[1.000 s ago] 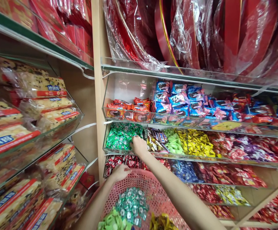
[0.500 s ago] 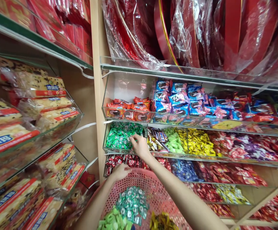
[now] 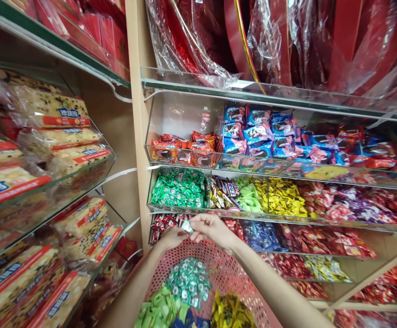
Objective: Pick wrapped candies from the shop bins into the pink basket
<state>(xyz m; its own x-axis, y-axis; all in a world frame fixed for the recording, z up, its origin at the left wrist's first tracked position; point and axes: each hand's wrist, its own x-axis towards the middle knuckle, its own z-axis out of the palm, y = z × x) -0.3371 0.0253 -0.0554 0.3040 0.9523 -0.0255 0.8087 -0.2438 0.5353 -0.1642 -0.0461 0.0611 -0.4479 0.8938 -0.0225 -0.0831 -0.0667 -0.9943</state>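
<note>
A small green-and-white wrapped candy [image 3: 186, 226] is pinched between the fingertips of my right hand [image 3: 212, 231], just above the far rim of a pink perforated plastic basket [image 3: 215, 255]. My left hand [image 3: 171, 238] is closed on that rim, its fingers close beside the candy; whether they touch it I cannot tell. Inside the basket lie a heap of green-and-silver candies [image 3: 188, 278], light green candies [image 3: 160, 310], yellow candies [image 3: 232, 312] and some dark blue ones [image 3: 190, 320]. Behind my hands, a glass shelf bin holds matching green candies [image 3: 178, 189].
Brown-wrapped bars [image 3: 224, 191], pale green sweets [image 3: 248, 196] and yellow sweets [image 3: 283, 197] share the green candies' shelf. Blue cookie packs [image 3: 258, 130] sit one shelf above. Packaged pastries [image 3: 64, 111] fill glass shelves at left, beside a wooden upright [image 3: 138, 136].
My right hand has drawn back from the green candy bin to the basket rim, bringing a candy with it. My left hand stays at the rim. The view has shifted slightly.
</note>
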